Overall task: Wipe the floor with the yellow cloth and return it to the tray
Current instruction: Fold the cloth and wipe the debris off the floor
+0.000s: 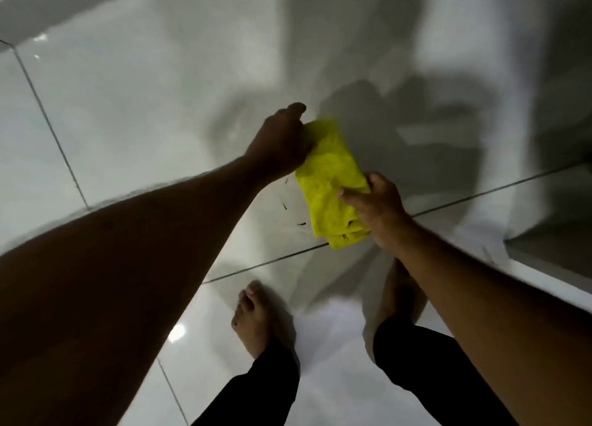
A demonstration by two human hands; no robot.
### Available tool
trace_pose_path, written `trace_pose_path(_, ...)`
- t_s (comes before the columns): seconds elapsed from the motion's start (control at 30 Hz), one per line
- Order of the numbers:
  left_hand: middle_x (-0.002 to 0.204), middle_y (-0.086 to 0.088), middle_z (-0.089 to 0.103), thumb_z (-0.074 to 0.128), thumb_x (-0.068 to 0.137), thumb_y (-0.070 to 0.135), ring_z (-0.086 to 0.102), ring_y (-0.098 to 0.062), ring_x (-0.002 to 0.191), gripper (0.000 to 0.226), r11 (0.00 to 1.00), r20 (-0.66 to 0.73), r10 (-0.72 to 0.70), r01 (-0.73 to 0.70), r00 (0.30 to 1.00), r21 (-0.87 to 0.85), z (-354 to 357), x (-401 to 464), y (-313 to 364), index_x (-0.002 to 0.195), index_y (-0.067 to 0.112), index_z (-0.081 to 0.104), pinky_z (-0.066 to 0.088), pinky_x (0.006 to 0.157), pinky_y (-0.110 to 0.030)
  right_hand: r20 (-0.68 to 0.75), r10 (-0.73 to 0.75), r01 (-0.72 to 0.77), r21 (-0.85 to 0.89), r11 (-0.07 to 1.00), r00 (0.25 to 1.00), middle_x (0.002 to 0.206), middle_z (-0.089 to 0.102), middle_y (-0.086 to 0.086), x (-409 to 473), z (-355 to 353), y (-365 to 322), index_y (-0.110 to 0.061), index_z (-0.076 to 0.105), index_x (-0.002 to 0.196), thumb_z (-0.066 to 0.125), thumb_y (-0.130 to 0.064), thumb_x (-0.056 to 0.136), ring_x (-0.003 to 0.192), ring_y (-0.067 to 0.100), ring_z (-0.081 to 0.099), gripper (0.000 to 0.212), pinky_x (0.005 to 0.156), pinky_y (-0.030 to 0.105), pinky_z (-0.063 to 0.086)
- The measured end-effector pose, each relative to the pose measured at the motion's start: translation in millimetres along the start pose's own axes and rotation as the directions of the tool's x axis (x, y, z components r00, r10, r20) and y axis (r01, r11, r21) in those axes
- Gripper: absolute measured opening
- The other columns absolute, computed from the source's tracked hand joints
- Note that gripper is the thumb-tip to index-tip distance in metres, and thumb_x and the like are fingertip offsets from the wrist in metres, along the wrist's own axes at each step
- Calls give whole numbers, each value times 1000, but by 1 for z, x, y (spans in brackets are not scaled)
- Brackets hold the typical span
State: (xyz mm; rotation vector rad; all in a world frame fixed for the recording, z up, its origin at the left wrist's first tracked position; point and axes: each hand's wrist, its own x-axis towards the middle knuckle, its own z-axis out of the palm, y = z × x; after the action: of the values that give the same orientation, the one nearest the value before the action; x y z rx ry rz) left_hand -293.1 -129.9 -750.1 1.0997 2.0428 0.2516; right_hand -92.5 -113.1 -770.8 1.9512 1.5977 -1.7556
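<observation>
Left hand (282, 143) and right hand (374, 208) outstretched, fingers clenched.

Cloth (330, 182) held above floor (128, 105), left hand (282, 143) at far end, right hand (374, 208) at near end; bare feet (253, 316) below.

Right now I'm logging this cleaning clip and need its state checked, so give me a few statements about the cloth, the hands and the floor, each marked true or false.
1. Both hands hold the yellow cloth. True: the left hand grips its far end, the right hand its near end.
2. The cloth is spread flat on the floor. False: it is folded and held between the hands.
3. The floor is glossy pale tile with dark grout lines. True.
4. The person wears shoes. False: a bare foot shows below the cloth.
5. The tray sits beside the feet. False: no tray is in view.
</observation>
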Motion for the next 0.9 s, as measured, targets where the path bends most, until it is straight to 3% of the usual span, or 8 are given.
trace_pose_path(0.17, 157, -26, 22, 61, 85, 44, 17, -41, 145, 93, 944, -176, 97, -35, 980, 327, 32, -15, -63, 149, -5, 14, 17, 119, -47, -133, 121, -165, -405, 899, 984, 120, 64, 25, 27, 5, 26, 3, 57, 117, 76, -41, 79, 112, 41, 60, 61, 93, 46, 51)
trace_pose_path(0.27, 158, -31, 5, 61, 81, 56, 0, -45, 147, 109, 917, -80, 67, -30, 994, 398, 43, -49, -97, 149, -8, 5, 6, 120, -53, -243, -156, -61, -699, 713, 957, 125, 54, 23, 17, 6, 14, -3, 50, 117, 68, -41, 82, 114, 44, 52, 55, 94, 50, 45)
trace_pose_path(0.33, 158, -32, -1, 69, 72, 60, -4, -45, 147, 123, 903, 0, 62, -56, 998, 427, 51, -66, -111, 149, -8, 1, 3, 119, -53, -163, -415, 133, -791, 597, 895, 131, 51, 24, 16, 13, 5, -3, 51, 121, 60, -31, 85, 119, 43, 48, 47, 100, 50, 41)
trace_pose_path(0.43, 159, -30, -8, 78, 54, 68, -10, -42, 147, 147, 897, 67, -7, -23, 998, 441, 65, -72, -123, 148, -6, -7, -2, 117, -48, 86, -554, 397, -788, 470, 828, 156, 30, 24, 27, 40, 0, -3, 37, 145, 50, -26, 94, 143, 41, 28, 58, 117, 50, 23)
trace_pose_path(0.53, 158, -25, -19, 81, 41, 70, -21, -37, 145, 161, 928, 103, -62, 19, 993, 372, 76, -67, -138, 148, -1, -17, -6, 116, -45, 186, -493, 437, -771, 463, 850, 163, 10, 21, 47, 76, 9, -2, 16, 153, 41, -30, 99, 150, 39, 7, 66, 121, 54, 12)
trace_pose_path(0.63, 158, -22, -22, 79, 37, 74, -29, -30, 141, 164, 936, 97, -18, -18, 995, 351, 83, -65, -150, 148, 5, -20, -8, 114, -42, 125, -481, 339, -856, 390, 868, 164, 8, 18, 48, 91, 36, -6, 12, 155, 38, -32, 97, 150, 39, 6, 68, 119, 55, 10)
trace_pose_path(0.8, 157, -23, -24, 80, 40, 72, -25, -34, 144, 164, 936, 120, -38, -7, 992, 351, 83, -69, -146, 147, 3, -22, -7, 116, -42, 453, -394, 554, -810, 192, 800, 166, 3, 4, 33, 48, 73, -24, 6, 156, 47, -27, 94, 152, 30, 5, 74, 118, 56, 14)
trace_pose_path(0.9, 155, -21, -30, 81, 41, 70, -28, -35, 143, 164, 938, 108, -63, 22, 992, 347, 80, -68, -140, 145, 3, -27, -9, 116, -42, 313, -458, 437, -878, 193, 832, 166, 2, 6, 79, 36, 29, -23, 6, 156, 44, -25, 95, 152, 32, 3, 72, 114, 63, 19)
